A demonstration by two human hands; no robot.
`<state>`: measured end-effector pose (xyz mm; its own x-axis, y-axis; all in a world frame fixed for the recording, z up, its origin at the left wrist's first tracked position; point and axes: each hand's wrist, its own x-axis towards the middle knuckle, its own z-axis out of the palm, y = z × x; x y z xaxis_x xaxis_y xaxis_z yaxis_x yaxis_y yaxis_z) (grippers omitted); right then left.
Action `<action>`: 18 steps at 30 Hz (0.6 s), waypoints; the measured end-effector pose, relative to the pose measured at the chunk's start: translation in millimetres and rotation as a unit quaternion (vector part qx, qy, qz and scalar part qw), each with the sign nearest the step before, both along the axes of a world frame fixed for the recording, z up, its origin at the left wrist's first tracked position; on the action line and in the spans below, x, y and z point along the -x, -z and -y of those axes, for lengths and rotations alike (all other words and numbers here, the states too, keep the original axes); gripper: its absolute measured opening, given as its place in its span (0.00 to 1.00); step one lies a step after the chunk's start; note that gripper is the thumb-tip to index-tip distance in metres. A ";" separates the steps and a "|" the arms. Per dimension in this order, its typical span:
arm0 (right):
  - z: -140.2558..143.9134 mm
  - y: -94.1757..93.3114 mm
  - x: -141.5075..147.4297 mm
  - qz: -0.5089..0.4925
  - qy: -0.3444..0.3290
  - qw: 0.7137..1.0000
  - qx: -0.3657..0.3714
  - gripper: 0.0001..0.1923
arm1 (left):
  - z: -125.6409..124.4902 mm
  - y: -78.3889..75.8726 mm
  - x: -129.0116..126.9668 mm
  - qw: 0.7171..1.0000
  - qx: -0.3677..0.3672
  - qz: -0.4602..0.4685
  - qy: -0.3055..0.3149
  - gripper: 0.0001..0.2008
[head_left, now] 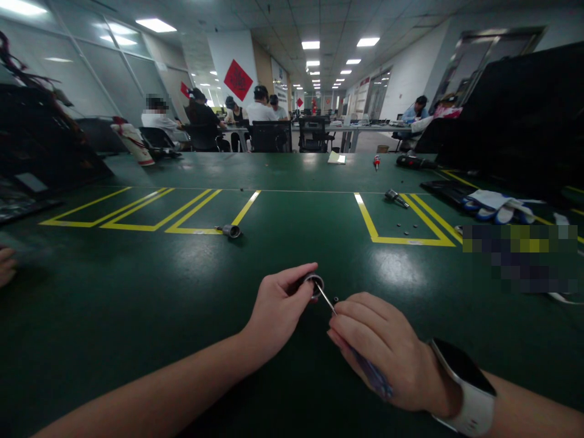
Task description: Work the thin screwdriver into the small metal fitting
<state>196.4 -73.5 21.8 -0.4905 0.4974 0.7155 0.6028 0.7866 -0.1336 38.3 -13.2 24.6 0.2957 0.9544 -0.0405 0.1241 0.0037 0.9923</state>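
Working over the green tabletop [191, 286]: left hand [276, 310] has its fingers clamped on a small metal ring [314, 283]; right hand [387, 359] has its fingers closed on a thin screwdriver [326, 300], tip just beside the ring. Judgement: steady ring, keep tip square. A loose screw [336, 300] lies between both hands' fingers.

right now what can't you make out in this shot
- Head view: the small ring part in the left hand is half covered by the fingers; its type is unclear.
- The screwdriver handle is buried in the right hand; its tip is too small to read.
- A tiny dark piece beside the shaft is too small to identify.
- A pixelated patch hides whatever lies at the right.
- Another person's hand is cut by the left edge.
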 end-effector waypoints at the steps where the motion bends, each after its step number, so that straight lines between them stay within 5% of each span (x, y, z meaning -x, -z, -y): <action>1: 0.0 0.2 0.2 0.006 -0.001 1.000 -0.005 0.07 | 0.1 -0.3 -0.2 1.000 0.001 0.000 -0.002 0.17; 18: 1.1 -2.3 2.7 0.046 0.005 0.998 -0.040 0.09 | 1.2 -1.7 -0.4 1.000 0.000 -0.007 0.003 0.17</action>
